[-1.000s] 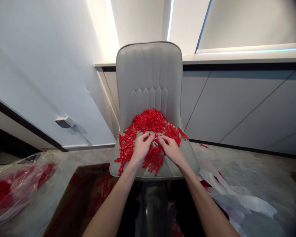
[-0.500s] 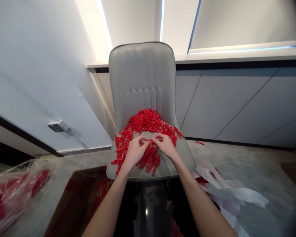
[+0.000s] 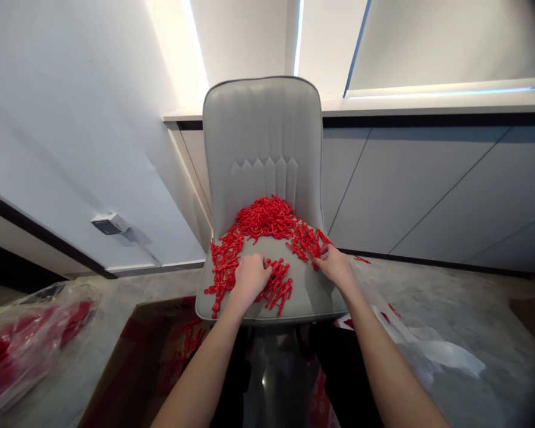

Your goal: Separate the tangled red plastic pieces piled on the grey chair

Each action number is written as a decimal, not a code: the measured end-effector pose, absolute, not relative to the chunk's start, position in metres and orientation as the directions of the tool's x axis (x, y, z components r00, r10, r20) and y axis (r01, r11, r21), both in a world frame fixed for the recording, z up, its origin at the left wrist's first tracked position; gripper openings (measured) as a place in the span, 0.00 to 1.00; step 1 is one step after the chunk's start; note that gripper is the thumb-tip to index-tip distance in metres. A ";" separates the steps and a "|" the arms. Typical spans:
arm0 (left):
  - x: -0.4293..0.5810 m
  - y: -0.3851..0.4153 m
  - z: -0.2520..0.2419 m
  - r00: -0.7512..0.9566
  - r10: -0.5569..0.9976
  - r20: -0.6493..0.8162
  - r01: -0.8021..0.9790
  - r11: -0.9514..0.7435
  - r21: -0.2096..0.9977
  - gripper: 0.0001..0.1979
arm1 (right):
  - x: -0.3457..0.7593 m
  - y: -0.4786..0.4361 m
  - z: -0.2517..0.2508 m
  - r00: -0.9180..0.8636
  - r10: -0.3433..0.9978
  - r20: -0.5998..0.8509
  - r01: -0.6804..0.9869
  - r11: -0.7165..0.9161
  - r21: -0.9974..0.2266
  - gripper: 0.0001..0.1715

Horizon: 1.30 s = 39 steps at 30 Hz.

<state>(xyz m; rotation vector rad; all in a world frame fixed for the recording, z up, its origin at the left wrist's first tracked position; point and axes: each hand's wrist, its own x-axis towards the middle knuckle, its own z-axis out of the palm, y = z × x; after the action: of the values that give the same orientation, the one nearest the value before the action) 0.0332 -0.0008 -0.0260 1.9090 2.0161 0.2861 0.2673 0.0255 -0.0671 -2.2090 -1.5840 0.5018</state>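
Small red plastic human figures lie on the seat of a grey padded chair (image 3: 310, 297). A heap of figures (image 3: 265, 217) rests against the backrest, and looser ones spread down both sides. My left hand (image 3: 251, 276) is closed just over the front-middle cluster of figures (image 3: 279, 288); its curled fingers hide whatever is in them. At the right edge of the seat, my right hand (image 3: 335, 264) pinches a red figure (image 3: 316, 260) beside the right-hand group (image 3: 305, 241).
Below the seat at left stands an open cardboard box (image 3: 129, 345) with red figures inside. A clear plastic bag (image 3: 31, 339) with red contents lies on the floor farther left. White crumpled sheets (image 3: 441, 353) lie at right. Cabinets (image 3: 410, 190) stand behind the chair.
My hands were together over the middle of the seat. The right hand has moved right to the figures at the seat's edge; the left has dropped slightly lower and curled more.
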 end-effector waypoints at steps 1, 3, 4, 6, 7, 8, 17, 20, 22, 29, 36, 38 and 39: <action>0.034 -0.001 -0.026 -0.026 0.994 -0.111 0.928 0.065 0.367 0.08 | 0.267 0.027 -0.069 0.299 0.950 -0.087 0.822 -0.303 -0.482 0.16; 0.034 0.000 -0.027 -0.017 0.995 -0.098 0.929 0.052 0.367 0.09 | 0.266 0.030 -0.071 0.304 0.949 -0.086 0.836 -0.309 -0.455 0.14; 0.034 0.001 -0.027 -0.016 0.996 -0.083 0.927 0.046 0.372 0.10 | 0.266 0.031 -0.072 0.310 0.948 -0.072 0.840 -0.308 -0.447 0.12; 0.031 0.006 -0.028 -0.017 0.999 -0.034 0.926 0.029 0.376 0.12 | 0.265 0.032 -0.072 0.324 0.945 -0.042 0.835 -0.307 -0.457 0.10; 0.028 0.010 -0.028 -0.019 1.000 -0.003 0.929 0.019 0.369 0.12 | 0.265 0.032 -0.071 0.331 0.943 -0.030 0.827 -0.305 -0.472 0.09; 0.026 0.015 -0.028 -0.023 0.999 0.030 0.934 0.010 0.356 0.12 | 0.265 0.031 -0.070 0.338 0.941 -0.015 0.817 -0.301 -0.492 0.09; 0.014 0.059 -0.058 0.085 0.996 0.042 0.970 -0.092 0.224 0.19 | 0.261 0.022 -0.049 0.425 0.864 0.270 0.669 -0.099 -0.736 0.14; 0.017 0.063 -0.063 0.063 0.997 0.054 0.971 -0.074 0.225 0.17 | 0.257 0.018 -0.044 0.411 0.870 0.274 0.611 -0.040 -0.790 0.14; 0.018 0.063 -0.062 0.058 0.996 0.071 0.966 -0.074 0.247 0.15 | 0.255 0.016 -0.041 0.413 0.868 0.276 0.581 -0.018 -0.814 0.15; 0.018 0.055 -0.034 -0.009 0.938 0.348 0.823 -0.190 0.535 0.09 | 0.244 0.013 -0.036 0.433 0.867 0.247 0.425 0.045 -0.904 0.14; 0.038 0.020 -0.006 -0.159 0.861 0.483 0.550 -0.329 0.768 0.05 | 0.213 0.006 -0.027 0.211 0.956 0.205 0.114 0.185 -0.976 0.12; 0.044 0.013 -0.004 -0.105 0.865 0.490 0.548 -0.361 0.755 0.05 | 0.205 0.004 -0.027 0.178 0.966 0.188 0.065 0.179 -0.982 0.11; 0.047 0.010 -0.004 -0.072 0.866 0.494 0.553 -0.378 0.742 0.06 | 0.202 0.005 -0.027 0.167 0.969 0.180 0.051 0.174 -0.983 0.11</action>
<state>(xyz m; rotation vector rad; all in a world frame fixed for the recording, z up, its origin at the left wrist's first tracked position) 0.0468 0.0098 -0.0038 1.8974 1.5327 1.4297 0.2022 0.0045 -0.0267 -1.1790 -1.1873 0.9360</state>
